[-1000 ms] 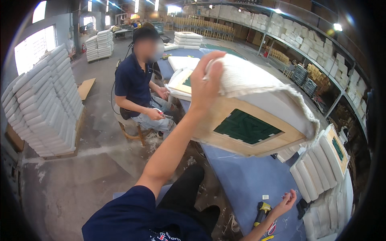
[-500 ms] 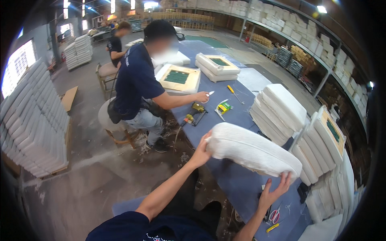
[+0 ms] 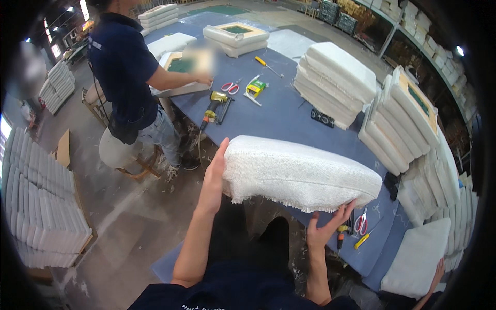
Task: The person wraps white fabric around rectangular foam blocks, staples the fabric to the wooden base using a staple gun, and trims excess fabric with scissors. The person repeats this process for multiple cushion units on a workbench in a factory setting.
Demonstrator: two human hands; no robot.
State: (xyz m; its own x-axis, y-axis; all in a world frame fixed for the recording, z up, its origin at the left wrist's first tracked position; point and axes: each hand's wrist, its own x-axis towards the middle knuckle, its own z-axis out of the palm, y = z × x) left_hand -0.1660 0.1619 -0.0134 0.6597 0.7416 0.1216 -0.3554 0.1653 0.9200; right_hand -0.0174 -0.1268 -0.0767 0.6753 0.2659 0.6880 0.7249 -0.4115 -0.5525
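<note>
Between my two hands is a white fabric-covered seat cushion (image 3: 299, 168), held up over the near edge of the blue table (image 3: 268, 111). Its seamed side faces me, and a frayed fabric edge hangs along the bottom. My left hand (image 3: 214, 173) presses on the cushion's left end, fingers partly hidden behind it. My right hand (image 3: 330, 225) supports the lower right corner from beneath, fingertips against the fabric. Below that hand lie red-handled scissors (image 3: 361, 223), a yellow-handled tool (image 3: 363, 241) and a partly hidden dark tool with an orange end (image 3: 341, 235).
Across the table lie a staple gun (image 3: 213, 107), scissors (image 3: 230, 87), a yellow-green box (image 3: 255, 88) and a screwdriver (image 3: 268, 66). Cushion stacks (image 3: 336, 77) stand at right. A co-worker (image 3: 124, 67) handles a cushion at left; another person's hand (image 3: 438, 274) touches a cushion (image 3: 418, 258) lower right.
My hands have brought the cushion closer and turned its seamed side toward me. The co-worker's hand has gone from the scissors, now on the table, to a cushion. The view has shifted.
</note>
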